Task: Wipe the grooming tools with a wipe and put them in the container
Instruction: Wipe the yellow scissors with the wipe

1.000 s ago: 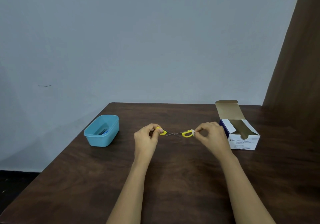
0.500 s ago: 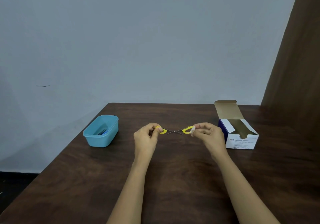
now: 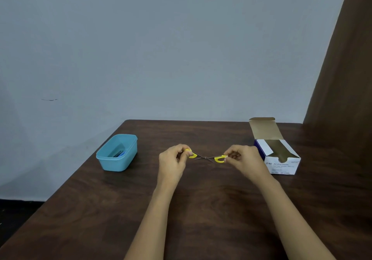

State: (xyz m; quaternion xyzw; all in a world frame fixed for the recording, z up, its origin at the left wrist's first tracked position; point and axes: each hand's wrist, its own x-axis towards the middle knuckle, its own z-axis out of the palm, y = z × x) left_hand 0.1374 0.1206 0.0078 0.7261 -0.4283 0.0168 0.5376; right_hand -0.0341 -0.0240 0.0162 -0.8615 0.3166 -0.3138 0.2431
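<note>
Forearms: both bare, reaching in from the near edge over the dark wooden table (image 3: 201, 209) and drawing towards each other at mid-table.
Left hand (image 3: 173, 160): fingers curled, thumb and fingertips pinching the left yellow handle loop.
Right hand (image 3: 244, 159): fingers curled, pinching the right yellow loop at its outer end; whether a wipe sits between fingertips and loop is too small to tell.
Scissors (image 3: 205, 157): small, yellow-handled, held between the two hands at the middle of the table, low over the wood; whether they touch it I cannot tell.
Scissors axis: spread wide open, so the long line runs left to right, one loop at each end and the pivot midway. The thin dark blades cross at the pivot, one tip pointing right and towards the person, the other pointing left.
Container (image 3: 128, 155): light blue tub, well to the left of the left hand; a blue item (image 3: 121, 154) lies inside.
Swab box (image 3: 281, 164): white and blue, lid flap standing up, just right of the right hand.
Wall (image 3: 181, 48): plain grey-blue, behind the table's far edge.
</note>
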